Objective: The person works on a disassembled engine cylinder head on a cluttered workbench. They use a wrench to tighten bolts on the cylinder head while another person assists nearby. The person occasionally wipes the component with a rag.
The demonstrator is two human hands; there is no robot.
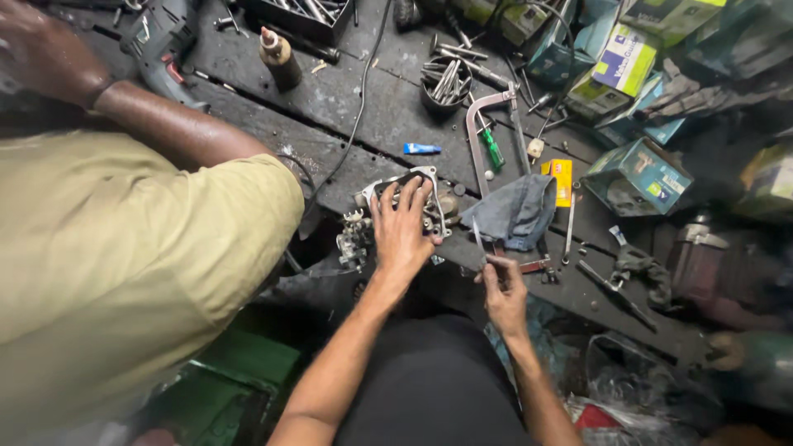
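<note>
Left hand (402,229): grip clamped over a grimy metal engine part (402,211) resting at the near edge of the dark desk (388,116). Right hand (502,289): fingers pinched together on a thin metal tool (479,238), just beside a grey rag (519,211). Hacksaw (487,132) behind; a co-worker's arm (165,124) at left.

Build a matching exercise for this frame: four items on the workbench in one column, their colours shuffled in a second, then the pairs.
Items:
1. small tube
2. screwdriver handle
3. rag
4. flat packet

Colours:
A. yellow
B. grey-blue
C. green
D. bright blue

Pairs: 1-D, 2-C, 3-B, 4-A
</note>
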